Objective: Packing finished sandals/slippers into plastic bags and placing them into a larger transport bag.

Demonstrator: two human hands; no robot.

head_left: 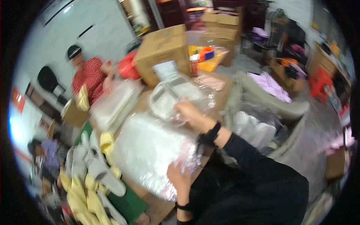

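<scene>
My right hand (pixel 191 113) reaches across the table, its fingers closed on the near edge of a clear plastic bag with a pair of pale slippers (pixel 170 98) in it. Nearer to me, my left hand (pixel 179 178) lies on a stack of clear plastic bags (pixel 146 146), fingers somewhat apart but blurred. Left of that stack, loose grey slippers (pixel 107 178) and yellow slippers (pixel 93 202) lie heaped on a green surface (pixel 129 202). Both my wrists carry dark bands.
A cardboard box (pixel 163 52) stands at the table's far side, near another stack of clear bags (pixel 116 101). Across sits a person in red (pixel 90 77) with a yellow slipper (pixel 83 98). On my right a big grey-green sack (pixel 292 112) holds bagged pale slippers (pixel 258 131).
</scene>
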